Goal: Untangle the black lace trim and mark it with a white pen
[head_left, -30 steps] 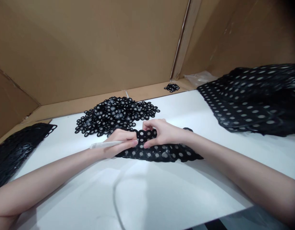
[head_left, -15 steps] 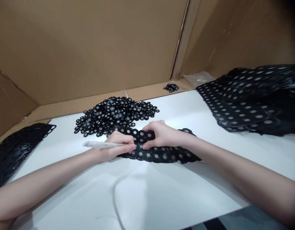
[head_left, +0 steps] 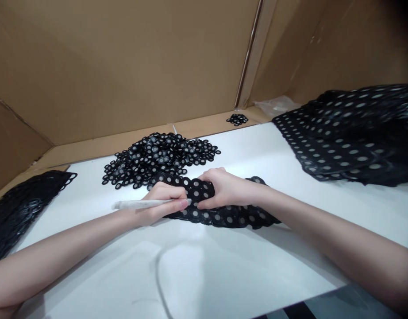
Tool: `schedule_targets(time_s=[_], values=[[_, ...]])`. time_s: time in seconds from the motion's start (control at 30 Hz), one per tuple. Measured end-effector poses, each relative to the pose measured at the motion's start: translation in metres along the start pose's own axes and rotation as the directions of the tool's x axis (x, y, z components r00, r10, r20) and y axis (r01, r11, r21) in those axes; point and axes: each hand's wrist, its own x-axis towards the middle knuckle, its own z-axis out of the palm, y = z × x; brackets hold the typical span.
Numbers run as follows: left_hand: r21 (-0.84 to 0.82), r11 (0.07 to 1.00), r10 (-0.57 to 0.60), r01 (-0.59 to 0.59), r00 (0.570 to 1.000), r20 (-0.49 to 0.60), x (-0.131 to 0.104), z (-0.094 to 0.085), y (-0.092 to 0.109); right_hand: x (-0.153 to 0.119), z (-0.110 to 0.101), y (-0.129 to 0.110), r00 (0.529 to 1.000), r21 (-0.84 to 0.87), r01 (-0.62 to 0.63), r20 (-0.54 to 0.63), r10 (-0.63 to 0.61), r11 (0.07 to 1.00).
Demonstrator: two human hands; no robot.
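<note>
While pen [head_left: 137, 204] in left fingers [head_left: 173, 193], dotted strip [head_left: 210, 217] in right fingers [head_left: 208, 203].

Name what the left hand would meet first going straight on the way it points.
The left hand, gripping the white pen, would most likely meet the dotted black material first, then the right hand; exact height is unclear.

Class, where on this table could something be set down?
White tabletop shows bare between the dotted strip and its near edge, and between ring pile and dotted sheet. It's crowded where left hand and right hand meet the strip.
</note>
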Motion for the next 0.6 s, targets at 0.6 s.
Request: schedule_targets(time_s=[0.6], values=[[0.063,0.998,-0.021,0.012,0.991,0.136,0.0017,-0.0019,0.0013,-0.0014,0.0038,-0.0017,0.997,-0.054,0.071,-0.007,-0.072,0.996]])
